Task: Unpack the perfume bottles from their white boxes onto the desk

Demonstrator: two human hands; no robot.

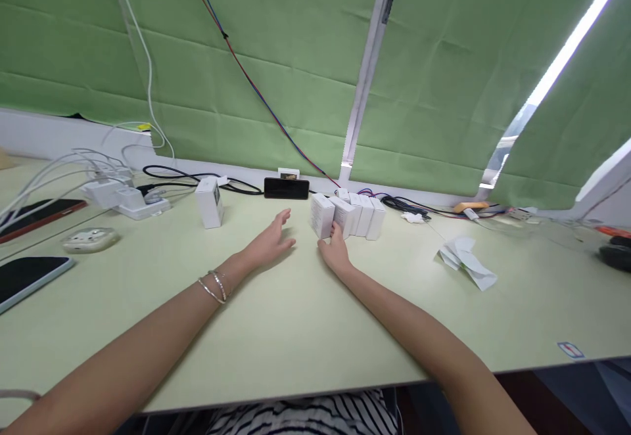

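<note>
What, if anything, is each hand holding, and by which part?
The left hand holds nothing; the right hand touches a white box low down, grip unclear.

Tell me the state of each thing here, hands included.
Clustered white boxes: upright
Right hand: touching clustered boxes
Left hand: open, empty
Lone white box: upright, apart
Far phone: dark screen
Pale-edged phone: flat, dark screen
Red-edged phone: flat, dark screen
Power strip: plugs inserted
Paper: crumpled

Bright, even light; the window gap [567,47] glares white at upper right. Soft, faint shadows mark the desk [305,330]. Edges stretch; print on the white boxes [349,215] blurs.
</note>
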